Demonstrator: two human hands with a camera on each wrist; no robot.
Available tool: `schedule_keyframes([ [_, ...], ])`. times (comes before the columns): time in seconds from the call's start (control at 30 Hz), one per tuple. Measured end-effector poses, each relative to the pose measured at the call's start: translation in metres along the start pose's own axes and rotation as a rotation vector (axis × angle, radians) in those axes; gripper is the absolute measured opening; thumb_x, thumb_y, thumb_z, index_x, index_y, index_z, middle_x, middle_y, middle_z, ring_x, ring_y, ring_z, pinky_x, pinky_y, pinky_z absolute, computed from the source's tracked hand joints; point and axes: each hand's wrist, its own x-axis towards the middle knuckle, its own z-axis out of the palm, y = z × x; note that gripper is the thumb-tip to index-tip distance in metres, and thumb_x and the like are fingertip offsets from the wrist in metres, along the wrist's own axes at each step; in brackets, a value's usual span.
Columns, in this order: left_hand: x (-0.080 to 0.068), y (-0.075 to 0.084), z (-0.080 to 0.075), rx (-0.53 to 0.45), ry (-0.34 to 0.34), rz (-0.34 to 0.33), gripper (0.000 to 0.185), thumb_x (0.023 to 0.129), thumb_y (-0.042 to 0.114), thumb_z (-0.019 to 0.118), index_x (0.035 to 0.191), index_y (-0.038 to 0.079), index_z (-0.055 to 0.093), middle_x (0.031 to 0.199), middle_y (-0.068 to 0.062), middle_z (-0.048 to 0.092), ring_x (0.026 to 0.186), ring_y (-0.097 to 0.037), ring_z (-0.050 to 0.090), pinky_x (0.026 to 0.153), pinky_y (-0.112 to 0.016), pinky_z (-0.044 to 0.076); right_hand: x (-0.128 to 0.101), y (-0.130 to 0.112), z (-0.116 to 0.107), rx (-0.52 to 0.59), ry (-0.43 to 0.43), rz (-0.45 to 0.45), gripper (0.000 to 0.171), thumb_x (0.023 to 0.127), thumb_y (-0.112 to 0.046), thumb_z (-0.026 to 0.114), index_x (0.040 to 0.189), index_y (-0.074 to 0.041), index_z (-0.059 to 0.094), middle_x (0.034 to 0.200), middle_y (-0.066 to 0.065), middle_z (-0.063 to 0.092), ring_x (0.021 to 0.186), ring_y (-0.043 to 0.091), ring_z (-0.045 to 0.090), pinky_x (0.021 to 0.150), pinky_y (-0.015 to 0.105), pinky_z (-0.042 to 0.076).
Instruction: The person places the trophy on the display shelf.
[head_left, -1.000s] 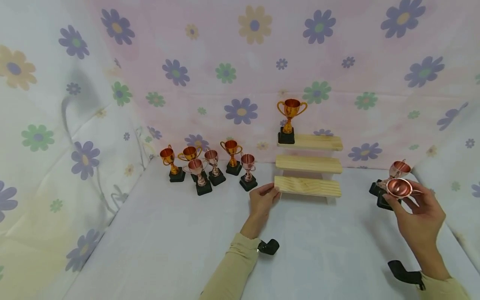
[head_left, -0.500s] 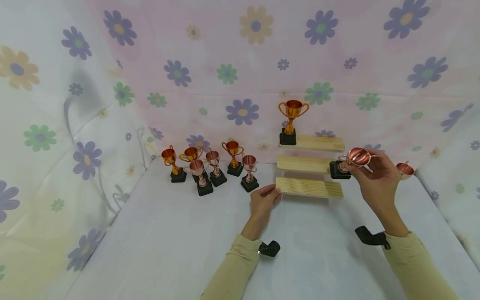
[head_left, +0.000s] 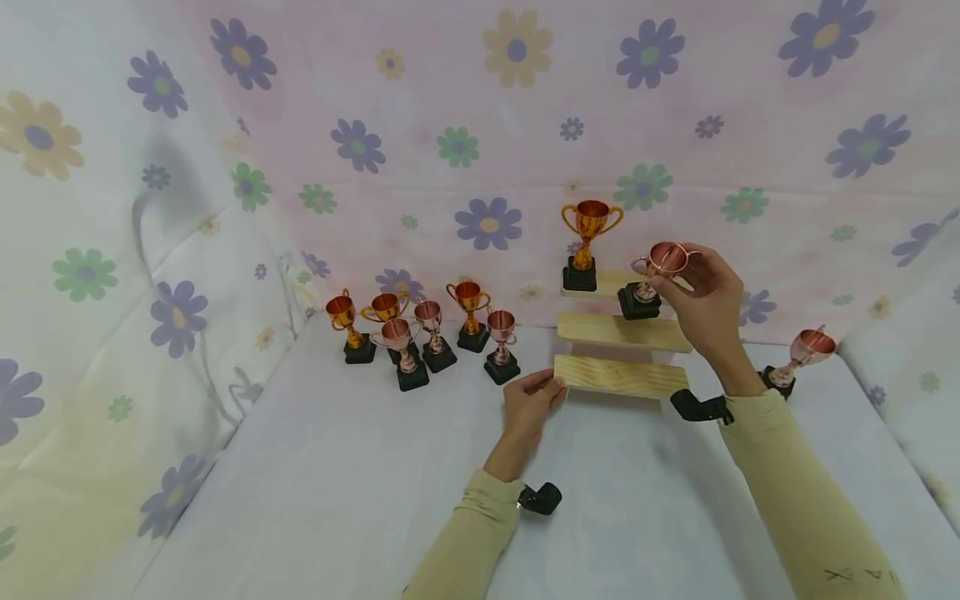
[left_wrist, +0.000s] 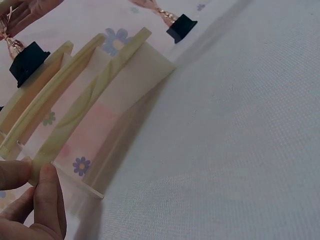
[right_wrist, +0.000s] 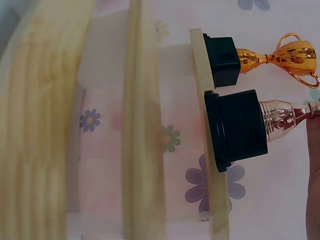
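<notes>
My right hand [head_left: 708, 304] holds a rose-gold trophy cup [head_left: 667, 260] by its bowl and handle, at the right of the top board of a three-step wooden display stand [head_left: 622, 332]. In the right wrist view the trophy's black base [right_wrist: 240, 131] overlaps the top board, beside the base of a gold trophy [right_wrist: 222, 61]. That gold trophy stands upright on the board's left end. My left hand [head_left: 531, 408] pinches the left end of the lowest board between thumb and fingers, as the left wrist view shows [left_wrist: 37, 195]. The middle and lowest boards carry no trophy.
Left of the stand, several gold trophies [head_left: 469, 298] and rose-gold trophies [head_left: 501, 327] stand grouped on the white cloth [head_left: 360, 483]. Another rose-gold trophy [head_left: 812, 347] stands at the right, partly behind my right forearm. Flower-patterned cloth [head_left: 517, 125] hangs behind and at the sides.
My right hand has carried the rose-gold trophy from the right side of the table leftward and up to the top board. The left hand has stayed at the lowest board.
</notes>
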Motion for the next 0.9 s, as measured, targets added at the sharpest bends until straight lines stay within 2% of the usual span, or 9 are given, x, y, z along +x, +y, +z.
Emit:
schedule_keyframes([
  [0.27, 0.0, 0.001, -0.002, -0.002, -0.004, 0.012, 0.027, 0.091, -0.008, 0.07, 0.117, -0.013, 0.068, 0.104, -0.02, 0.069, 0.084, -0.013, 0.067, 0.083, -0.028, 0.062, 0.024, 0.006, 0.011, -0.053, -0.017, 0.066, 0.034, 0.086, 0.009, 0.075, 0.117, -0.001, 0.067, 0.109, 0.002, 0.069, 0.097, 0.012, 0.069, 0.083, 0.016, 0.058],
  [0.53, 0.0, 0.004, -0.003, -0.008, -0.011, 0.023, 0.027, 0.091, -0.008, 0.07, 0.117, -0.015, 0.067, 0.101, -0.018, 0.068, 0.082, -0.012, 0.067, 0.081, -0.026, 0.062, 0.037, 0.015, 0.019, -0.116, 0.006, 0.042, 0.027, 0.088, 0.005, 0.075, 0.112, -0.004, 0.067, 0.101, 0.0, 0.065, 0.091, 0.011, 0.066, 0.084, 0.018, 0.056],
  [0.77, 0.0, 0.004, -0.003, -0.002, 0.0, 0.021, 0.027, 0.09, -0.008, 0.071, 0.116, -0.015, 0.068, 0.098, -0.017, 0.068, 0.08, -0.011, 0.066, 0.08, -0.026, 0.062, 0.041, 0.002, 0.03, -0.128, 0.018, 0.041, 0.019, 0.089, 0.008, 0.072, 0.104, 0.0, 0.064, 0.096, -0.001, 0.061, 0.088, 0.006, 0.065, 0.084, 0.017, 0.054],
  [0.9, 0.0, 0.001, -0.002, -0.005, -0.011, 0.01, 0.026, 0.09, -0.009, 0.071, 0.115, -0.015, 0.068, 0.096, -0.015, 0.067, 0.079, -0.012, 0.066, 0.079, -0.025, 0.062, 0.046, 0.015, 0.026, -0.12, 0.039, 0.039, 0.02, 0.089, 0.008, 0.072, 0.101, -0.004, 0.063, 0.095, -0.003, 0.061, 0.087, 0.007, 0.064, 0.081, 0.018, 0.054],
])
